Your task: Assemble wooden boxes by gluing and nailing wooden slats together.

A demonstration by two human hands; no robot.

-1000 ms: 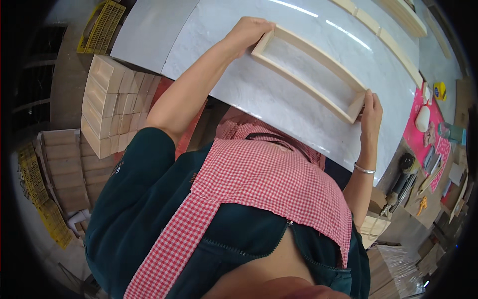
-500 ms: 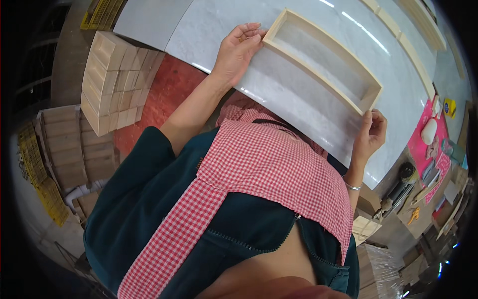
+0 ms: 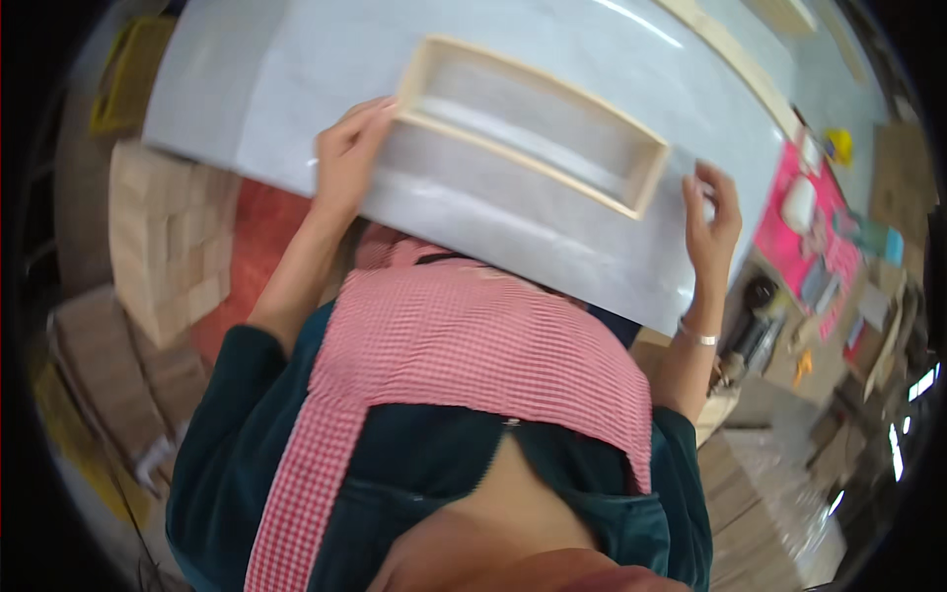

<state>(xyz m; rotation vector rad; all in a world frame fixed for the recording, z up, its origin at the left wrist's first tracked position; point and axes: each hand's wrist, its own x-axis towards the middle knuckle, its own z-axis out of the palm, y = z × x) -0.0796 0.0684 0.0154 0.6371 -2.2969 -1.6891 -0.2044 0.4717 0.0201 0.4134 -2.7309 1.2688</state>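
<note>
Frame (image 3: pixel 523 160): long, shallow, pale wood; I saw it over the table (image 3: pixel 493 222), between the two hands, its long sides running roughly along the near edge. Blur kept me from telling whether it rested fully flat.
Inside the frame: from my end, grey surface showed between the four walls.
Boxes (image 3: pixel 168 237): pale wood, stacked left of the table beside a red surface (image 3: pixel 261 222); I could not make out what they held.
Yellow crate (image 3: pixel 128 74): by the table's left end, past the stack; its contents were too smeared for me to read.
Teal container (image 3: pixel 873 237): well off to the right, beside a pink cloth (image 3: pixel 774 217); I could not tell what was in it.
Left hand (image 3: pixel 350 158): fingers bent, thumb and forefinger close together at the frame's near left corner. The tips seemed to meet the wood, but I could not tell whether they gripped it.
Right hand (image 3: pixel 712 217): fingers loosely curled, thumb a little apart, holding nothing. I saw a gap between the fingertips and the frame's right end, which lay just to their left.
</note>
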